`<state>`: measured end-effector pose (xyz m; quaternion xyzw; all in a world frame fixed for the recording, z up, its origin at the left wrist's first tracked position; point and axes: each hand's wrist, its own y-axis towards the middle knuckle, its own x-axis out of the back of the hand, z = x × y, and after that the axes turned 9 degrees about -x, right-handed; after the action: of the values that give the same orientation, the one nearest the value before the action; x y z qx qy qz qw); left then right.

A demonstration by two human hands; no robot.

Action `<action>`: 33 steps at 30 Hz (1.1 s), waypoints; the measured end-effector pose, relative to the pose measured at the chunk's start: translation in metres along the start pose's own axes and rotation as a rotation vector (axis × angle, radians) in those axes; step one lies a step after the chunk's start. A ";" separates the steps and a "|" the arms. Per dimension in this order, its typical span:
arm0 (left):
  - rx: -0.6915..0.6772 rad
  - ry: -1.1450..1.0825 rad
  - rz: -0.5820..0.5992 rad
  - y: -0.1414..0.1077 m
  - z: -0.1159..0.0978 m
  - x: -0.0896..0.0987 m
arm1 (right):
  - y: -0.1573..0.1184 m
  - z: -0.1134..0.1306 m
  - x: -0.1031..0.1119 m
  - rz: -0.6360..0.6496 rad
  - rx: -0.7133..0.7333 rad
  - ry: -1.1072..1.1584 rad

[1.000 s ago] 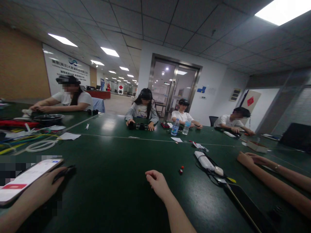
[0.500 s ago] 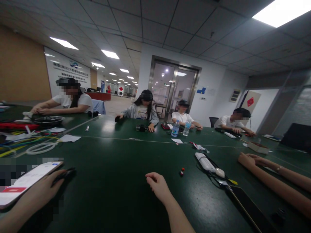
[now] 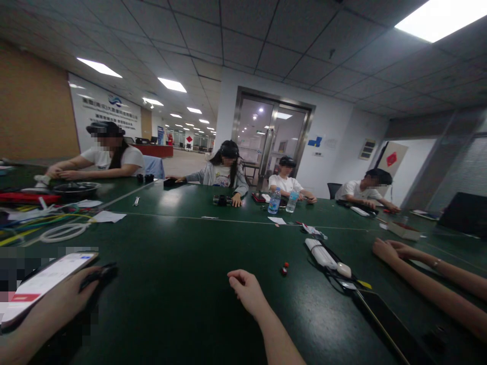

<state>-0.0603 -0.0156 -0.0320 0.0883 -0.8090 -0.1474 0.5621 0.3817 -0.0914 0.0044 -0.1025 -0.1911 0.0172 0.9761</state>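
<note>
My left hand (image 3: 70,295) is at the lower left, its fingers curled round a small black object (image 3: 99,276) whose kind I cannot make out. Right beside that hand is a phone (image 3: 47,285) with a lit white screen and a red button; whether the hand touches it I cannot tell. Near the middle, my right hand (image 3: 247,293) rests on the dark green table (image 3: 171,304), fingers loosely curled in and thumb against them. Nothing shows in it. A small red, white and black piece (image 3: 284,268) lies to its right, apart from it.
A white power strip (image 3: 321,253), an earbud case (image 3: 344,269) and a dark phone (image 3: 388,322) lie to the right, near another person's arms (image 3: 429,284). Cables (image 3: 64,232) sit at the left. Two water bottles (image 3: 274,202) stand farther back. Several people sit across the table.
Across the table, a person's hand has moved a black object to the left along the tabletop. Both of my hands have stayed practically where they were.
</note>
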 end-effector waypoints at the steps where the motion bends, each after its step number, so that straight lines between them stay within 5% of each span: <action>1: -0.005 0.000 0.021 0.000 0.000 0.000 | 0.000 0.000 0.000 -0.003 0.001 0.002; 33: 0.001 0.008 0.070 0.001 0.000 0.001 | 0.007 -0.005 -0.002 -0.004 0.021 0.000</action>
<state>-0.0606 -0.0155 -0.0304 0.0609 -0.8094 -0.1268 0.5701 0.3814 -0.0859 -0.0027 -0.0920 -0.1910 0.0171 0.9771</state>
